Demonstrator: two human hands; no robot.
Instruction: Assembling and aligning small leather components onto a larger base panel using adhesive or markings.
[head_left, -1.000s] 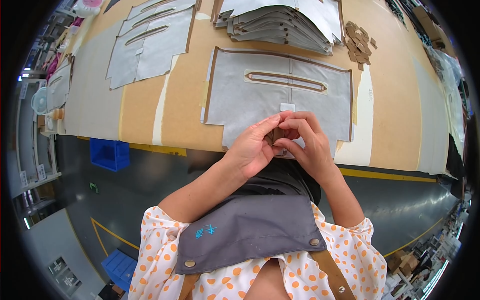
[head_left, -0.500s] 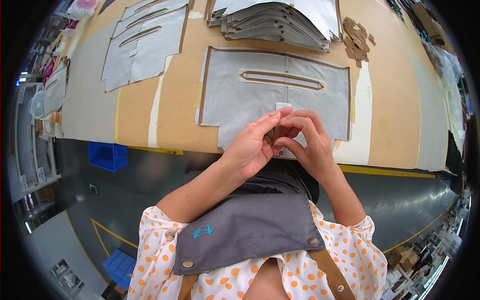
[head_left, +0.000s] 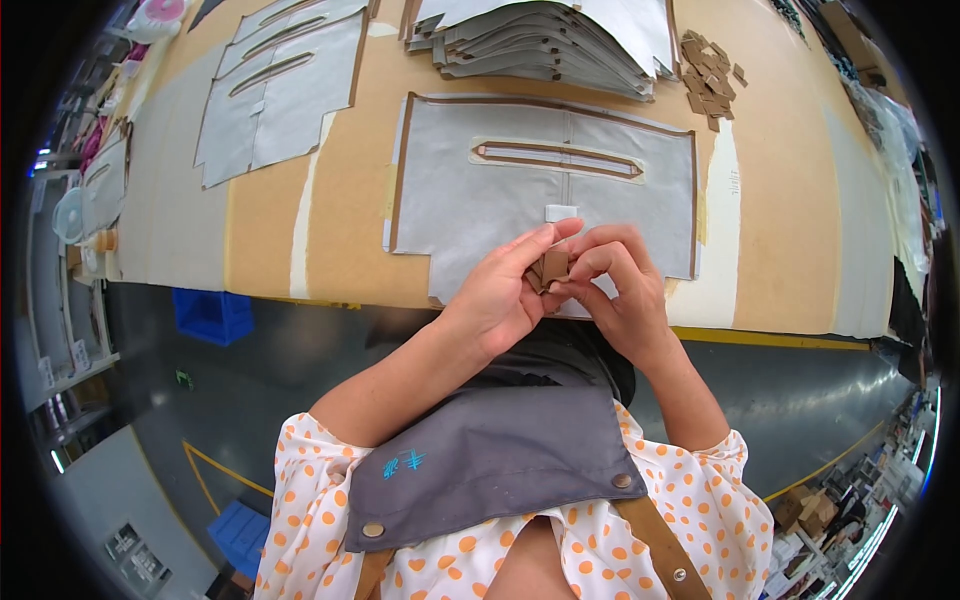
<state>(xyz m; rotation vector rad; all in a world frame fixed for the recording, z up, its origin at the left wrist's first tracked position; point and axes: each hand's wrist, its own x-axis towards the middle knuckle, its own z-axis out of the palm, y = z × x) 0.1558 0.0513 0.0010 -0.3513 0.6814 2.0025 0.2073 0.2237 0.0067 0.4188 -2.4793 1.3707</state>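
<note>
The right hand has shifted, baring more of the small brown pieces above a grey panel's near part. The left hand cups them; right thumb and forefinger pinch one's edge. They look light, thin, fairly stiff, likely best taken by corners.

The fingers of the person's right hand have eased slightly rightward, and I now see more of the broad face of a small, flat, brown rectangular piece they partly hid a second ago. The hands have also drifted a touch right of where they were against the small white rectangular tag on the flat grey brown-edged panel beneath them.
</note>
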